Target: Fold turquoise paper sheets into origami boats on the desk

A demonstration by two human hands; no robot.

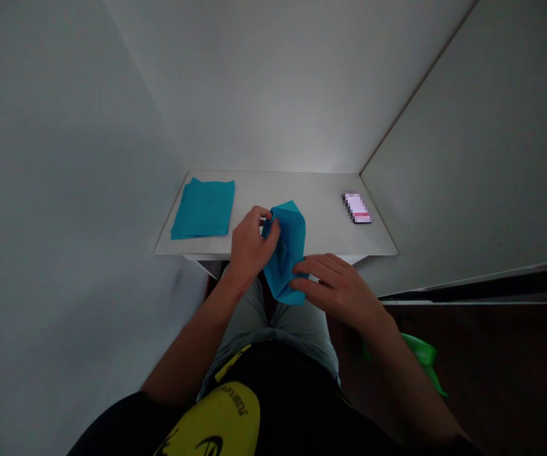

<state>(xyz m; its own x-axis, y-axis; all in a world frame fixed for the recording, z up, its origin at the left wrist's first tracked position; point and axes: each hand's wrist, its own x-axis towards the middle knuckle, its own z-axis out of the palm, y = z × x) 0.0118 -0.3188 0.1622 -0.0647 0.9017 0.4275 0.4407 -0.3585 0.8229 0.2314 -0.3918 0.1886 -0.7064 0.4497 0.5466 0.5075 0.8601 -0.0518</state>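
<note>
A partly folded sheet of blue paper [292, 231] is held up between my hands, above the front edge of the white tabletop. My left hand [253, 240] pinches its upper left edge between thumb and fingers. At its lower right edge, my right hand [333, 282] grips the paper with thumb below and fingers above. The sheet bulges open in the middle, with creases running down it. To the left lies a stack of flat blue paper sheets [204, 209], slightly fanned at the corners and touched by neither hand.
The small white table [254, 180] stands in a corner against pale walls. A phone [357, 208] with a lit, blurred screen lies on its right side. Something green [418, 351], perhaps a stool, is on the dark floor at lower right.
</note>
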